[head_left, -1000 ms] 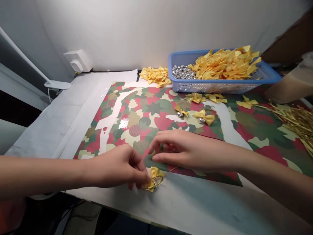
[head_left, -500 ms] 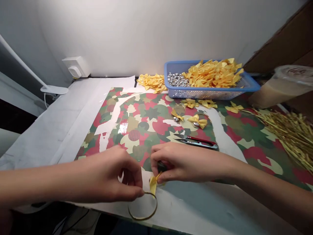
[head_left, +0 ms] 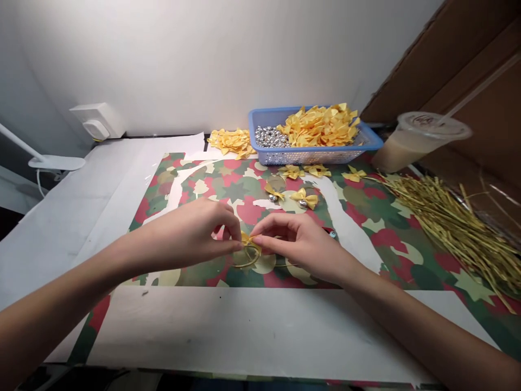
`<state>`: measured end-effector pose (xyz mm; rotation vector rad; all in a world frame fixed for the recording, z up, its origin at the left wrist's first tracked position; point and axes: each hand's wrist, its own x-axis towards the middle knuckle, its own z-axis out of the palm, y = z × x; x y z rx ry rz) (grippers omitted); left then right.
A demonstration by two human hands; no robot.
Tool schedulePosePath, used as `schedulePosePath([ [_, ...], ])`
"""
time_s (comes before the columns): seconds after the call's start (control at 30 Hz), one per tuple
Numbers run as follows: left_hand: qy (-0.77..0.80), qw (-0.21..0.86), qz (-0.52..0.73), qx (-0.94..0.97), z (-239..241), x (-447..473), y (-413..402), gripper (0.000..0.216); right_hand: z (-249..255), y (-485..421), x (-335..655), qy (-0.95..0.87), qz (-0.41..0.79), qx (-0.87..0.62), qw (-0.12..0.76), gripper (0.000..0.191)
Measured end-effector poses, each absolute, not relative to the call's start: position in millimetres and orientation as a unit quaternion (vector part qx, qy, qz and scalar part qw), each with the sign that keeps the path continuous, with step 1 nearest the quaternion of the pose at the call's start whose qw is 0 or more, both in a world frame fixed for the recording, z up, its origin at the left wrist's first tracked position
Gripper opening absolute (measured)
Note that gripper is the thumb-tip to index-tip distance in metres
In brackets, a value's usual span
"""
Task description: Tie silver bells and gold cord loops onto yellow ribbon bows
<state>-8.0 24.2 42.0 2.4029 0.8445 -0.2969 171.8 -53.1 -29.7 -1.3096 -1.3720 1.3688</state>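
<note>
My left hand (head_left: 203, 231) and my right hand (head_left: 293, 239) meet over the patterned sheet, each closed in a pinch. Between their fingertips is a small yellow ribbon bow (head_left: 246, 239), mostly covered by the fingers. A thin gold cord loop (head_left: 247, 265) hangs just below the bow; where the two join is hidden. Beyond my hands lie two yellow bows with silver bells, a left one (head_left: 274, 191) and a right one (head_left: 307, 199). The red handle end of the thread snips (head_left: 330, 232) shows past my right hand.
A blue basket (head_left: 317, 157) at the back holds silver bells and yellow bows. Left of it is a pile of bows (head_left: 231, 142). Dry golden stalks (head_left: 451, 222) and a lidded drink cup (head_left: 415, 141) stand right. A white lamp base (head_left: 57, 162) sits left.
Both hands have come together and moved up and away from the table's front edge, bringing the bow and cord loop together. The view has shifted somewhat to the right.
</note>
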Motion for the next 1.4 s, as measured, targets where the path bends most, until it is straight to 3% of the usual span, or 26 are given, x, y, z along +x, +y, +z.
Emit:
schedulePosePath([
  [0.47, 0.319, 0.306, -0.116, 0.889, 41, 12, 36, 0.022, -22, -54, 177, -0.515, 0.54, -0.501, 0.437, 0.009],
  [0.83, 0.35, 0.439, -0.118, 0.819, 39, 11, 50, 0.016, -19, -53, 181, -0.508, 0.547, -0.463, 0.478, 0.011],
  [1.0, 0.38, 0.464, -0.087, 0.796, 36, 11, 51, 0.018, -25, -54, 177, -0.486, 0.53, -0.45, 0.529, 0.027],
  [1.17, 0.386, 0.494, -0.01, 0.779, 34, 10, 49, 0.012, -28, -54, 174, -0.431, 0.492, -0.471, 0.593, 0.021],
  [1.4, 0.361, 0.574, -0.032, 0.735, 30, 11, 55, 0.011, -23, -56, 176, -0.405, 0.507, -0.488, 0.584, 0.023],
])
